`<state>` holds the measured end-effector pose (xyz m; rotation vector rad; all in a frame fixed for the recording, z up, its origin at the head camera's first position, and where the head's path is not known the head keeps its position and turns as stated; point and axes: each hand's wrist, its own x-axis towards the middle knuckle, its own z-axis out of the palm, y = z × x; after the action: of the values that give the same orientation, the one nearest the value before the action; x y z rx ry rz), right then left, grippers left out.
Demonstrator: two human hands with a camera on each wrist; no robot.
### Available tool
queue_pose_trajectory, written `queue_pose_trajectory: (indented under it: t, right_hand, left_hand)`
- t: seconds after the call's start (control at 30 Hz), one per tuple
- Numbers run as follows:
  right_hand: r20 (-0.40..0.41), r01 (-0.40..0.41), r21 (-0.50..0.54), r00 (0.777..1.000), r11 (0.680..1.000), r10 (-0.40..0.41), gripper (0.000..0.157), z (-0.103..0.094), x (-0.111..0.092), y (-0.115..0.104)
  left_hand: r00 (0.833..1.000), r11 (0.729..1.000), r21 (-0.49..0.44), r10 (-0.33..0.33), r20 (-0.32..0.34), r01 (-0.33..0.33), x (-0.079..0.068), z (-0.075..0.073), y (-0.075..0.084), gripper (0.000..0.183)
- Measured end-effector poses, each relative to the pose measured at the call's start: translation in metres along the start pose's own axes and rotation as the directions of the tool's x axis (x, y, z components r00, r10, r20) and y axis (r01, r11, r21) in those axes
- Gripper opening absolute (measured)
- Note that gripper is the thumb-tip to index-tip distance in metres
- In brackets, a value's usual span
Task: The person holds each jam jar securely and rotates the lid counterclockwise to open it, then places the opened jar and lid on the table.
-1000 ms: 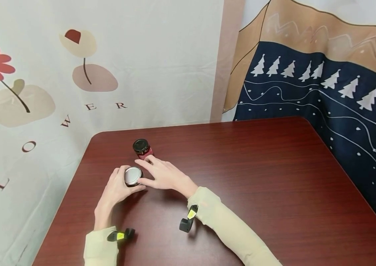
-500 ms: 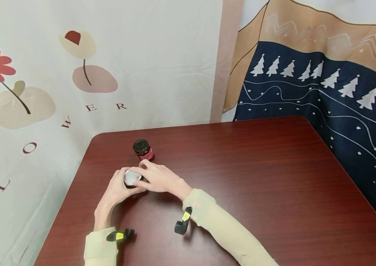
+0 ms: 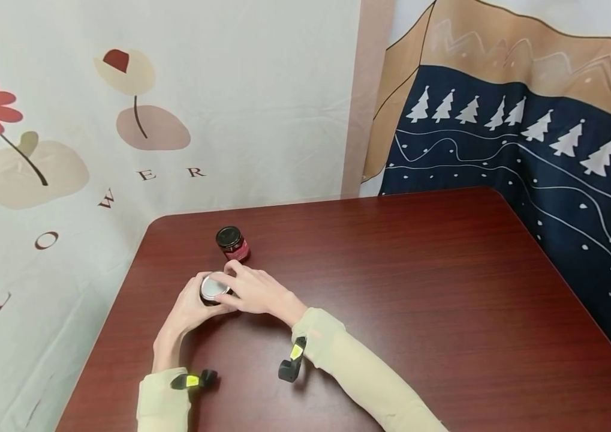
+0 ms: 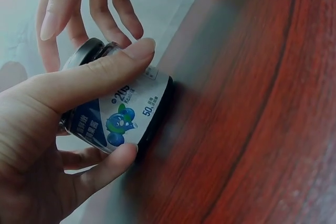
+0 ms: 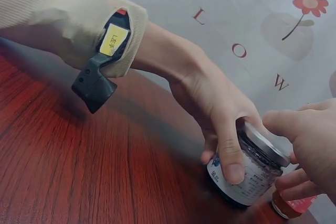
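A glass jar [image 4: 131, 106] has a white and blue label with blueberries printed on it. My left hand [image 3: 190, 312] grips its side, the thumb and fingers wrapped round the body. The jar looks tilted in the left wrist view, its dark base close to the table. My right hand [image 3: 258, 292] is over the silver lid [image 3: 211, 288], thumb at the near edge and fingers curled across the top and far side. Parts of the rim are hidden by the fingers. Just behind stands a second jar [image 3: 232, 241] with a black lid and a red label.
The dark red wooden table [image 3: 391, 288] stretches away to the right of both hands. A printed curtain [image 3: 262, 108] hangs behind and to the left. Black wrist cameras [image 3: 290, 360] stick out from the sleeves.
My right hand has come in from the right and slightly down, and its fingers have closed over the silver lid. My left hand and both jars have hardly moved.
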<state>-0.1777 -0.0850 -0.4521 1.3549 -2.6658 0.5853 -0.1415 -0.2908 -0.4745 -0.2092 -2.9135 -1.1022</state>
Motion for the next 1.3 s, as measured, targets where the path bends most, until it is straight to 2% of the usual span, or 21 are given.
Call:
queue_pose_trajectory:
  t: [0.3,0.57,0.73,0.9,1.07,1.3]
  right_hand:
    - [-0.045,-0.04,-0.006,0.998,0.999,0.04,0.051,0.007,0.004,-0.003]
    - [-0.028,-0.117,-0.053,0.993,0.992,0.116,0.071,0.015,0.009,-0.007]
    - [-0.026,-0.147,-0.074,0.989,0.986,0.146,0.075,0.018,0.011,-0.007]
    - [-0.05,-0.157,-0.08,0.987,0.984,0.153,0.074,0.019,0.013,-0.008]
    - [-0.062,-0.165,-0.075,0.985,0.984,0.16,0.066,0.018,0.016,-0.008]
    - [-0.068,-0.182,0.016,0.981,0.983,0.183,0.056,0.018,0.014,-0.008]
  left_hand:
    - [1.0,0.997,-0.082,0.009,0.026,-0.007,0.003,0.001,-0.007,0.08]
    - [1.0,0.992,-0.128,0.006,0.031,-0.002,0.004,0.002,-0.015,0.081]
    - [0.999,0.99,-0.142,0.006,0.043,0.0,0.003,0.002,-0.016,0.083]
    - [0.999,0.991,-0.136,0.011,0.039,-0.006,0.004,0.0,-0.016,0.08]
    - [0.999,0.993,-0.115,0.031,0.022,-0.029,0.005,0.001,-0.019,0.075]
    - [0.995,0.992,-0.078,0.095,-0.03,-0.097,0.005,0.005,-0.024,0.07]
